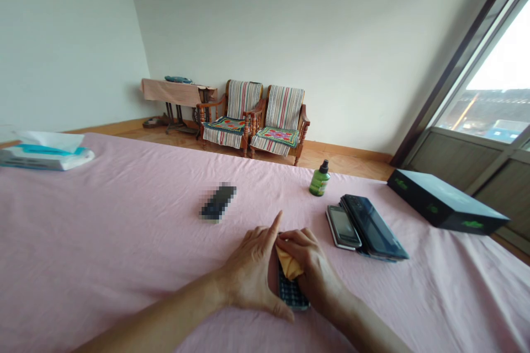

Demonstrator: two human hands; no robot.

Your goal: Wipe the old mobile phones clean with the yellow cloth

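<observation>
yellow cloth (290, 266) is bunched in the right hand (312, 259), against a dark keypad device (290, 291) on the near pink tablecloth (144, 253); left hand (254, 270), thumb and forefinger wide, borders its left.

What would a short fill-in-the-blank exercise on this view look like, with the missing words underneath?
The yellow cloth is held in the person's ____ hand, over a dark keypad.
The bottle on the pink sheet is coloured ____.
Against the far wall stand ____ chairs with striped covers.

Missing words: right; green; two.
</observation>
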